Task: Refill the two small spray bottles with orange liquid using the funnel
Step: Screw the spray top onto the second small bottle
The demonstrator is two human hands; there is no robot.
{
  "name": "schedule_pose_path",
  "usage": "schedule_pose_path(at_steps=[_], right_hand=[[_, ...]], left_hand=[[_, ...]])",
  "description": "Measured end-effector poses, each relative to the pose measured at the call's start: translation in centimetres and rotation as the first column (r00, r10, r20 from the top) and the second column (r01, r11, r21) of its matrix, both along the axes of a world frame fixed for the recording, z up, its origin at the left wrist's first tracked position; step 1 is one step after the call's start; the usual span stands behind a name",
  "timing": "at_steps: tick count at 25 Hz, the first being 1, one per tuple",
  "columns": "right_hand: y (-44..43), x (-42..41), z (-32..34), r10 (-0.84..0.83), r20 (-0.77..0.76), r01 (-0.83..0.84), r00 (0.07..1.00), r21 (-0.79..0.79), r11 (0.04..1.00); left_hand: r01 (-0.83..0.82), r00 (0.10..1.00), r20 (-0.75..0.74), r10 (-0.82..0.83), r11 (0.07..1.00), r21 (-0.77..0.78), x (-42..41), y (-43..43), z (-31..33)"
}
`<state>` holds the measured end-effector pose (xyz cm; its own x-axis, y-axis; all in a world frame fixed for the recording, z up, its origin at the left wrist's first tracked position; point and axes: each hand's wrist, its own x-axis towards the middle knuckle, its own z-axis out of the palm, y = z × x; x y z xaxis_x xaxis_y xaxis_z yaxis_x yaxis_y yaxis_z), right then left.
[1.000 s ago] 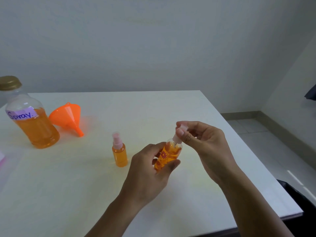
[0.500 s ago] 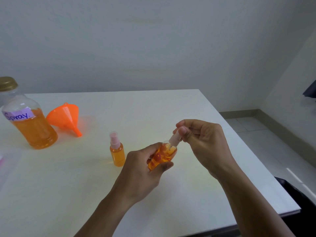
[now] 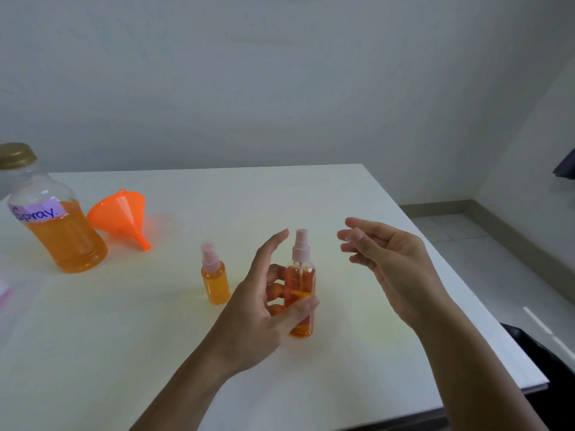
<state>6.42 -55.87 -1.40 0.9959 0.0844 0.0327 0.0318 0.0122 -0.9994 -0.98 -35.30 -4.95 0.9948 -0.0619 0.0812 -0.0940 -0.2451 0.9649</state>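
Your left hand (image 3: 258,309) has thumb and fingers wrapped round one small spray bottle (image 3: 300,284), holding it upright with the pink pump on. Your right hand (image 3: 389,262) hangs loose and empty just to its right. The other small spray bottle (image 3: 214,278) stands on the surface (image 3: 342,197) just left of that, and the orange funnel (image 3: 121,213) lies on its side beside the big "Spray" bottle (image 3: 59,231) at far left.

On the table (image 3: 280,197), the funnel (image 3: 119,213) lies behind and left of the small spray bottle (image 3: 214,281). The big bottle (image 3: 59,231) stands farther left, and the second spray bottle (image 3: 300,284) is just to the right.
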Motion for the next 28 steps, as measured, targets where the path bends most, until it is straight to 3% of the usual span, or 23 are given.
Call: schedule_pose_path(at_steps=[5,9,14,21,28], right_hand=[[-0.9,-0.6,-1.2,-0.036,0.007,0.036,0.999,-0.276,0.96],[-1.5,-1.6,-1.4,-0.053,0.014,0.055,0.998,-0.28,0.958],[-1.9,-2.9,-1.0,-0.099,0.055,0.109,0.994,-0.234,0.966],[-2.6,-3.3,-0.4,-0.127,0.112,0.152,0.986,-0.258,0.954],[-3.3,-2.9,-0.8,-0.163,0.186,0.218,0.969,-0.329,0.919]], left_hand=[[0.016,0.999,0.037,-0.013,0.997,-0.077,0.1,-0.4,0.4],[-0.074,0.982,0.181,0.05,0.988,0.132,-0.4,-1.2,0.7],[-0.316,0.923,0.296,0.244,0.922,0.223,-0.8,-2.9,0.7],[-0.43,0.893,0.372,0.253,0.723,0.54,0.8,-4.0,1.3],[-0.486,0.871,0.375,0.319,0.671,0.559,4.2,-3.2,0.8]])
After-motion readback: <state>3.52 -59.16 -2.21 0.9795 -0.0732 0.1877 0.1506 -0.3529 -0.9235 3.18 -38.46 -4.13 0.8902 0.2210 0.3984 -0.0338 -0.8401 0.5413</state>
